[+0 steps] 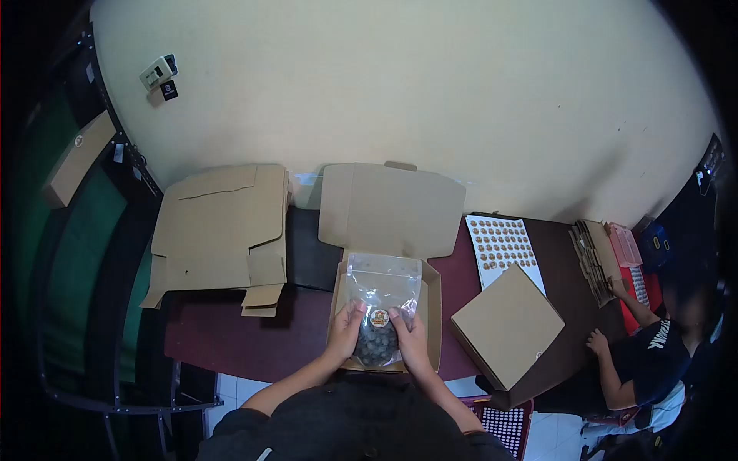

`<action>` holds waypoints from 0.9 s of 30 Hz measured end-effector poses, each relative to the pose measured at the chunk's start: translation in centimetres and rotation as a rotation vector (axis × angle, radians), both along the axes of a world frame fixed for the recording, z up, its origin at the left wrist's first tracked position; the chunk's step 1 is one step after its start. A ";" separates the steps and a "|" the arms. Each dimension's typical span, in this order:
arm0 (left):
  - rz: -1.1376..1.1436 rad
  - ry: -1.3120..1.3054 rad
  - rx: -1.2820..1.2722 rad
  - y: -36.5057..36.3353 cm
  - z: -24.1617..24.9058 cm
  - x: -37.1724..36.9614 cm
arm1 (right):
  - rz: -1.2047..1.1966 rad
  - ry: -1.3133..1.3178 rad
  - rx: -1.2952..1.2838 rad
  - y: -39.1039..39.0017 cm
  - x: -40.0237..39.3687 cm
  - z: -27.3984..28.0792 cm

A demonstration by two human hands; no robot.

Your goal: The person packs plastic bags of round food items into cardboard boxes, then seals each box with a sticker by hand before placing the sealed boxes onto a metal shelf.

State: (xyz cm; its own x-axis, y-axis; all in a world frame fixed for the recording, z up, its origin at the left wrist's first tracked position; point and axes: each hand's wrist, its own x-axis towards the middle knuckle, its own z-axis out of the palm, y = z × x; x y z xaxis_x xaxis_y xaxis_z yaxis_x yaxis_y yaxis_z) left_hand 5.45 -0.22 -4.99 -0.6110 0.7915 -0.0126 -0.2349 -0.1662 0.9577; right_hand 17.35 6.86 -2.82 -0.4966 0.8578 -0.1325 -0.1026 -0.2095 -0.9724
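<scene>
A clear zip pouch (pixel 382 287) with dark round pieces in its lower half and a round orange-and-white sticker is held upright between my two hands. My left hand (pixel 347 330) grips its left side, thumb on the front near the sticker. On the other side, my right hand (pixel 411 340) grips it the same way. Behind and below the pouch lies an open cardboard box (pixel 434 307), its lid (pixel 392 207) raised toward the wall. The pouch overlaps the box's inside in this view.
Flattened cardboard boxes (pixel 219 223) are stacked at left. To the right are a sticker sheet (pixel 500 246) and a closed box (pixel 509 323). A person (pixel 646 361) sits at far right, one hand by folded cardboard (pixel 596 257). A shelf (pixel 84 307) stands at far left.
</scene>
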 end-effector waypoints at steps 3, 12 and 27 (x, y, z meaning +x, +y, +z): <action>-0.057 -0.026 0.021 0.1 -0.5 0.1 | -0.009 -0.126 0.220 -0.1 0.3 -0.1; -0.147 -0.088 0.010 0.4 -0.3 0.0 | 0.021 -0.005 0.022 0.7 0.8 -1.7; -0.301 0.195 -0.005 -0.2 0.3 0.8 | 0.176 0.049 0.131 2.4 1.7 0.9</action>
State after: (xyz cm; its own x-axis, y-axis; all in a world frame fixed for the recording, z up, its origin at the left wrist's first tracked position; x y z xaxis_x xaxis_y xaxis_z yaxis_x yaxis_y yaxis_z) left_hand 6.20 -0.37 -4.69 -0.3414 0.9367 0.0772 -0.0850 -0.1126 0.9900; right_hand 19.09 9.31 -1.91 -0.6429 0.7659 0.0026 -0.1233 -0.1002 -0.9873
